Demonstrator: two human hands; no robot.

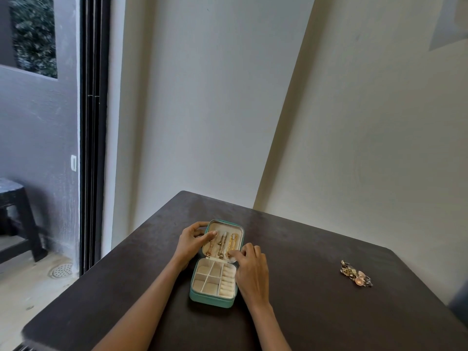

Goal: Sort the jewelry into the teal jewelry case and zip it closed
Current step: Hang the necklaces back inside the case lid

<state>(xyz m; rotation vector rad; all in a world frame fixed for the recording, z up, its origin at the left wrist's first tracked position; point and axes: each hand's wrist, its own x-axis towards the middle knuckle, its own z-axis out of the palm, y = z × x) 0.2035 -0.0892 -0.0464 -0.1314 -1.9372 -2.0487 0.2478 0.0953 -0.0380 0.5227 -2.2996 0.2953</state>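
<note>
The teal jewelry case [210, 300] lies open on the dark table, its lid [224, 225] laid back flat. Three gold necklaces [222, 243] hang side by side inside the cream lid. The base has several square compartments and a ring roll, all without jewelry in them. My left hand [190, 240] grips the lid's left edge, thumb across the lining. My right hand [250, 269] rests over the case's right side, its fingertips pinching the lower end of the rightmost necklace [231, 243]. A small heap of loose jewelry [355, 273] lies far to the right.
The dark table [316, 312] stands against a cream wall corner. An open sliding door on the left leads to a balcony with a black stool [15, 214] and a floor drain.
</note>
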